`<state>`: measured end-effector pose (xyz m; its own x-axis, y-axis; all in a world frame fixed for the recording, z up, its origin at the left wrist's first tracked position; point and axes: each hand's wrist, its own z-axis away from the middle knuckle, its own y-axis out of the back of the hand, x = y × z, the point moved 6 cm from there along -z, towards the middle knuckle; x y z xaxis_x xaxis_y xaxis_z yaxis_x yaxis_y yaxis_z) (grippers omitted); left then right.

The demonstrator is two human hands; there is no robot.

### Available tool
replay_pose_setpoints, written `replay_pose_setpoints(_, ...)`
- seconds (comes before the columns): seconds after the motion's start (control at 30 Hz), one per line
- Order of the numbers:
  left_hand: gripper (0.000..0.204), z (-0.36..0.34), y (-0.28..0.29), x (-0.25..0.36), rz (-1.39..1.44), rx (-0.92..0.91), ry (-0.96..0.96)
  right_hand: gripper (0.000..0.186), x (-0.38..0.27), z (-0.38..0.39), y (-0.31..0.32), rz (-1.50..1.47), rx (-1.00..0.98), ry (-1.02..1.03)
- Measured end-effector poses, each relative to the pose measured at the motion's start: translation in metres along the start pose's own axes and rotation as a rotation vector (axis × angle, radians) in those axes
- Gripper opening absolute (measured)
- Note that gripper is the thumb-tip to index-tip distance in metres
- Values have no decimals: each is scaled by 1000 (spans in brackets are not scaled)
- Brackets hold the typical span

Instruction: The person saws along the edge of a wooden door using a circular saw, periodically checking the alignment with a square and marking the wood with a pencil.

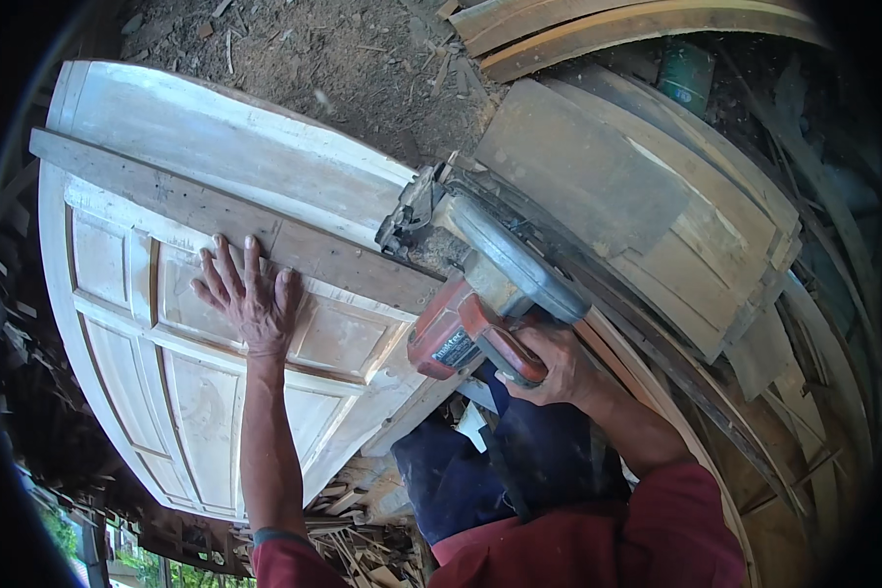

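A pale panelled wooden door (201,431) lies flat on the left. Across it, near its far edge, runs a long narrow board (167,186). My left hand (260,309) is pressed down flat with fingers spread, its fingertips on the board and its palm over the door's panels. My right hand (557,365) is wrapped round the rear handle of a red and grey circular saw (451,328). The saw sits at the door's right end, its front beside the end of the board. Its body hides the blade and what lies underneath.
Flat wooden sheets (608,186) are stacked to the right of the saw. Long planks (647,29) lie at the far right, near a green can (686,73). Sawdust and chips cover the ground (314,49) beyond the door. Wood offcuts (377,559) lie near my legs.
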<state>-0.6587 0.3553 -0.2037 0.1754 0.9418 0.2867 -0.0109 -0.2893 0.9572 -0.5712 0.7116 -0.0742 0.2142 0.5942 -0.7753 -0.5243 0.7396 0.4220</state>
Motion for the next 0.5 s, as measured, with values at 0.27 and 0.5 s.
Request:
replay_pose_setpoints(0.27,60,0,1,-7,11,-8,21,46,3,5,1,70,-2,43)
replay_pose_setpoints(0.5,59,-1,3,-7,-15,-24,23,49,21,28,0,107,10,38)
